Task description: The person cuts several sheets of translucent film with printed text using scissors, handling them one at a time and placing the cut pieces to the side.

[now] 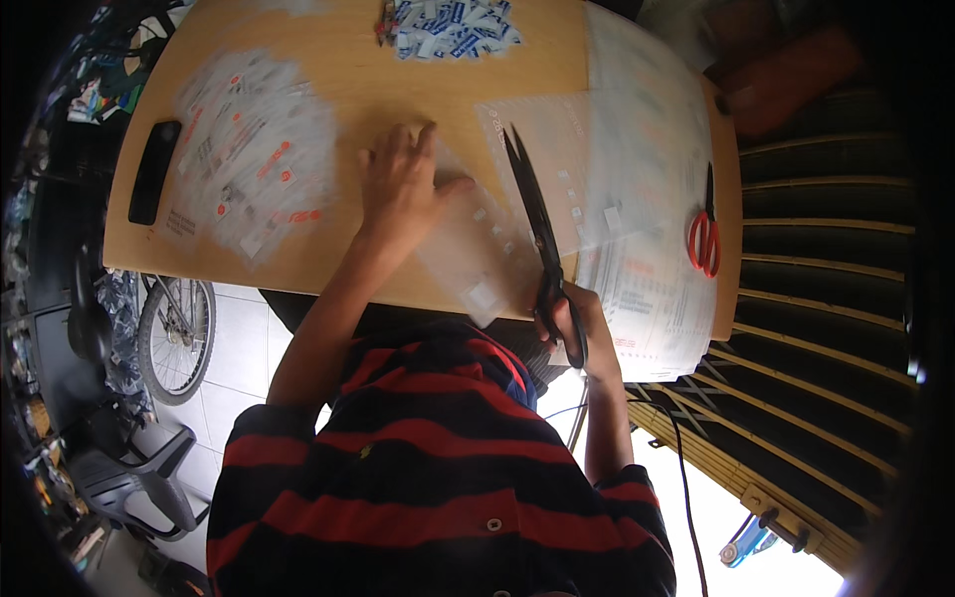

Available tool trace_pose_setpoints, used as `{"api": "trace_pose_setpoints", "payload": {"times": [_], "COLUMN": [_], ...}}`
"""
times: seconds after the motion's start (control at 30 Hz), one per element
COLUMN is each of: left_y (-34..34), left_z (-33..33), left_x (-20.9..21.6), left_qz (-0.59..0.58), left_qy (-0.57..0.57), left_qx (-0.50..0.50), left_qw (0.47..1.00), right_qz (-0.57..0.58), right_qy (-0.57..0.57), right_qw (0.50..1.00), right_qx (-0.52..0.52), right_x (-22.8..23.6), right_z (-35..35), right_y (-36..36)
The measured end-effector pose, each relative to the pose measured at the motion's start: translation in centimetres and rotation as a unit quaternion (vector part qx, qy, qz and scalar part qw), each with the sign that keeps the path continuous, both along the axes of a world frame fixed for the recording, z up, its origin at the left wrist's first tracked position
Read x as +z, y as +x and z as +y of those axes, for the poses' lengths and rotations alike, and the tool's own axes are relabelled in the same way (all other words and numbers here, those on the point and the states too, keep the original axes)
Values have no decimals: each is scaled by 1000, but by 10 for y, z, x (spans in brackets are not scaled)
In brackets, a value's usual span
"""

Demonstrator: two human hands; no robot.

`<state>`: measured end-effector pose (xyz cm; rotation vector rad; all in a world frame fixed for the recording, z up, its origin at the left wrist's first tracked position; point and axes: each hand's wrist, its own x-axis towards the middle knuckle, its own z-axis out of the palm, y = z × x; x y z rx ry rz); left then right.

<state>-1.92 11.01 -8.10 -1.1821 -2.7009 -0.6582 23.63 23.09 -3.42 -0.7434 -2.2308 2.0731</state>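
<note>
My right hand (585, 323), at the table's near edge, is closed round the handles of large black scissors (542, 234). Their long blades point away from me and look nearly closed. My left hand (398, 184) is over the middle of the table with its fingers apart, somewhat blurred. Its thumb lies by the edge of a clear plastic piece (468, 249) with small white marks; whether it touches it I cannot tell. This piece slants toward the near edge. Another clear printed plastic piece (547, 149) lies partly behind the scissors.
Loose clear plastic pieces with orange print (254, 169) are heaped at left, beside a black phone (154, 172). Small blue-and-white packets (458, 28) lie at the far side. A stack of plastic sheets (647, 229) covers the right side, with red-handled scissors (704, 239) on it.
</note>
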Motion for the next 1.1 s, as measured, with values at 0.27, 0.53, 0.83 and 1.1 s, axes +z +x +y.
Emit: {"api": "trace_pose_setpoints", "payload": {"times": [0.27, 0.53, 0.83, 1.1], "left_y": [12, 69, 91, 98], "left_z": [-48, -104, -102, -107], "left_x": [32, 36, 4, -4], "left_qz": [-37, -81, -59, -69], "left_qy": [-17, -97, -20, 27], "left_qx": [-103, -119, -148, -148], "left_qw": [994, 985, 987, 986], "right_qz": [49, -23, -92, -95], "right_qy": [-63, -21, -22, -25], "right_qw": [997, 999, 993, 991], "right_qx": [-4, 8, 77, 94], "right_x": [-4, -16, -4, 3], "right_z": [-29, -70, -68, -68], "right_y": [44, 91, 128, 121]}}
